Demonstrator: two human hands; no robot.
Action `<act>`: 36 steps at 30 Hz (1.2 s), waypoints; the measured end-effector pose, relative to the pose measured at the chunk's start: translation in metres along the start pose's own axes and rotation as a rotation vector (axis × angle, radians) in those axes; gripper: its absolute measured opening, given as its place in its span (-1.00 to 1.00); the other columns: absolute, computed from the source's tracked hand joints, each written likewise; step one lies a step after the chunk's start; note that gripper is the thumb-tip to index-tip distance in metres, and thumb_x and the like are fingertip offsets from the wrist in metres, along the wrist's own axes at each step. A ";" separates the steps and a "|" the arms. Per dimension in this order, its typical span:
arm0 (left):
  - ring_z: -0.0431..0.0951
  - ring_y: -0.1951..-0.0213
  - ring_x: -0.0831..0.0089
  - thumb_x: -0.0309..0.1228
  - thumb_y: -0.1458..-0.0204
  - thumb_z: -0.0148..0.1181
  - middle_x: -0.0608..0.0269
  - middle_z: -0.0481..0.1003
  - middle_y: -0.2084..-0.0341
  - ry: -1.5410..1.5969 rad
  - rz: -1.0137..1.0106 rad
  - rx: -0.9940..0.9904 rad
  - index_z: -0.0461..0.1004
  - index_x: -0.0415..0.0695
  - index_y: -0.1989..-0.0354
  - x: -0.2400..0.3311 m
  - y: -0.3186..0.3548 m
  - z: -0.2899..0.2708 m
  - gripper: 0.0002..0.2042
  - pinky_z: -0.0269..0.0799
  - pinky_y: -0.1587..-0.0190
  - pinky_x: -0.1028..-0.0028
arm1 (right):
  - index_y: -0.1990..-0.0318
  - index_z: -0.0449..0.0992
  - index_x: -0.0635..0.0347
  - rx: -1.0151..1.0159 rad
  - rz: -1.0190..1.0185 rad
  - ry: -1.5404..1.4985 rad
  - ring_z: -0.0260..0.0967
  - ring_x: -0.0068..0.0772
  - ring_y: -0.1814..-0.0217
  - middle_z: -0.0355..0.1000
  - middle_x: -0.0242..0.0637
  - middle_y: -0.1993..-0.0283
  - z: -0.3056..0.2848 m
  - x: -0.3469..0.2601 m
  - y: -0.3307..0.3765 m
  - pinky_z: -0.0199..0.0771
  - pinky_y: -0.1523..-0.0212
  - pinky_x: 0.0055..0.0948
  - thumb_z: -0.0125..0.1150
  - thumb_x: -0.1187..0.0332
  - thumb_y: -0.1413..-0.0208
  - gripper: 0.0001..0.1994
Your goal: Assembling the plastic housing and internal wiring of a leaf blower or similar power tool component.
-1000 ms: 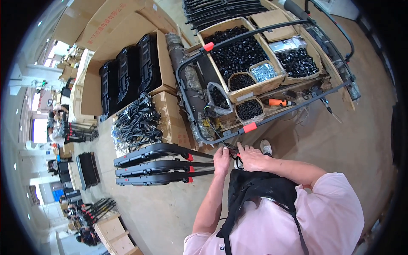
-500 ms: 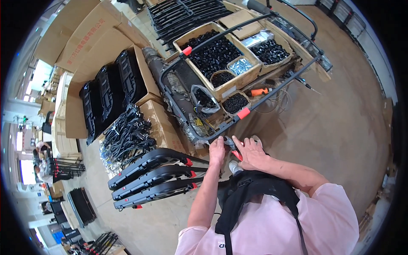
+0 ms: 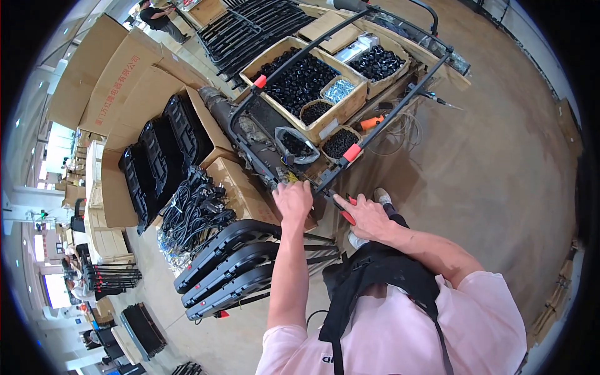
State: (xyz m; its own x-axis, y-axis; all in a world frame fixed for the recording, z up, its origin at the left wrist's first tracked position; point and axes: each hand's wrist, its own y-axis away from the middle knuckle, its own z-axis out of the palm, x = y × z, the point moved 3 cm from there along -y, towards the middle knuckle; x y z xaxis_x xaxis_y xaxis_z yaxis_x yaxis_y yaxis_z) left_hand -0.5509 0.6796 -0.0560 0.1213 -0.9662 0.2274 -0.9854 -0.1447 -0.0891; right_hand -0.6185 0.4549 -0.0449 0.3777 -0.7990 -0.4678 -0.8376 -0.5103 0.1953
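Observation:
My left hand (image 3: pixel 294 201) is closed at the near corner of a black tube frame (image 3: pixel 389 117) with red sleeves. It covers that corner, so the exact grip is partly hidden. My right hand (image 3: pixel 367 217) holds red-handled pliers (image 3: pixel 347 217), their jaws pointing toward the near end of the frame beside my left hand. Whether the jaws touch or bite on anything is too small to make out. Beyond the hands, under the frame, are a plastic bag of black parts (image 3: pixel 296 145) and a small tub of black screws (image 3: pixel 340 144).
A large box of black caps (image 3: pixel 359 103) stands on the bench beside an orange-handled tool (image 3: pixel 372 122). To the left are a carton of black panels (image 3: pixel 115 194), bundled black cables (image 3: pixel 194 206) and stacked black frames (image 3: pixel 231 275). Another person (image 3: pixel 164 20) stands at the far left.
My left hand has moved left and up onto the frame's near corner. The right hand, with the pliers, has shifted slightly down, and the pliers' handles look spread wider. The view has turned somewhat.

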 end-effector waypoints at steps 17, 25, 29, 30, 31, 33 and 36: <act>0.67 0.22 -0.26 -0.10 -0.40 -0.05 -0.25 0.65 0.31 0.161 -0.012 -0.162 0.56 -0.18 0.28 0.006 -0.022 0.053 -0.59 0.53 0.08 -0.11 | -0.57 0.19 -0.21 0.155 0.119 0.180 0.58 0.04 0.24 0.39 0.10 0.08 0.031 -0.023 -0.016 0.67 0.31 -0.13 0.32 0.35 -0.14 -0.20; 0.66 0.22 -0.26 -0.10 -0.39 -0.04 -0.25 0.65 0.34 0.170 -0.080 -0.142 0.58 -0.18 0.30 0.006 -0.023 0.055 -0.58 0.51 0.10 -0.14 | -0.58 0.16 -0.21 0.132 0.133 0.052 0.56 0.12 0.19 0.38 0.10 0.10 0.039 -0.018 -0.021 0.66 0.27 -0.05 0.23 0.28 -0.24 -0.26; 0.65 0.20 -0.26 -0.07 -0.38 -0.03 -0.24 0.64 0.33 0.197 -0.118 -0.152 0.58 -0.18 0.30 0.006 -0.024 0.054 -0.57 0.50 0.08 -0.13 | -0.58 0.17 -0.25 0.037 0.132 -0.112 0.58 0.16 0.12 0.43 0.12 0.01 0.026 -0.005 -0.020 0.67 0.16 -0.11 0.33 0.28 -0.10 -0.16; 0.65 0.18 -0.26 -0.05 -0.37 -0.03 -0.23 0.65 0.32 0.205 -0.131 -0.161 0.58 -0.17 0.28 0.005 -0.023 0.054 -0.56 0.49 0.07 -0.12 | -0.59 0.17 -0.17 0.010 0.142 -0.164 0.59 -0.10 0.12 0.48 -0.12 0.08 0.031 0.008 -0.023 0.62 0.13 -0.30 0.33 0.39 -0.02 -0.10; 0.65 0.18 -0.26 -0.05 -0.37 -0.03 -0.23 0.65 0.32 0.207 -0.127 -0.163 0.58 -0.17 0.28 0.005 -0.022 0.054 -0.56 0.49 0.07 -0.12 | -0.59 0.17 -0.17 0.012 0.146 -0.163 0.59 -0.10 0.12 0.48 -0.12 0.08 0.034 0.023 -0.025 0.62 0.13 -0.30 0.33 0.39 -0.02 -0.10; 0.65 0.17 -0.26 -0.04 -0.36 -0.02 -0.24 0.64 0.31 0.208 -0.143 -0.164 0.59 -0.17 0.27 0.006 -0.024 0.054 -0.56 0.48 0.06 -0.13 | -0.62 0.14 -0.13 -0.281 0.116 -1.262 0.47 -0.42 0.28 0.41 -0.40 0.21 0.054 0.046 -0.031 0.52 0.23 -0.46 0.25 0.54 0.08 -0.02; 0.64 0.16 -0.27 -0.04 -0.36 -0.02 -0.25 0.64 0.30 0.215 -0.141 -0.192 0.60 -0.18 0.27 0.008 -0.026 0.051 -0.56 0.48 0.05 -0.13 | -0.66 0.03 -0.15 -0.398 0.193 -1.596 0.25 -0.61 0.43 0.32 -0.53 0.26 0.085 0.057 -0.031 0.38 0.34 -0.56 0.18 0.60 0.13 0.06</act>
State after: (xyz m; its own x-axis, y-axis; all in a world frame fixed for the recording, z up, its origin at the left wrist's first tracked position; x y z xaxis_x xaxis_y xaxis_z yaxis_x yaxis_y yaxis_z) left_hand -0.5186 0.6644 -0.1011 0.2503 -0.8693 0.4261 -0.9677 -0.2112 0.1375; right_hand -0.6045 0.4518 -0.1507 -0.6834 0.1266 -0.7189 -0.5791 -0.6937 0.4283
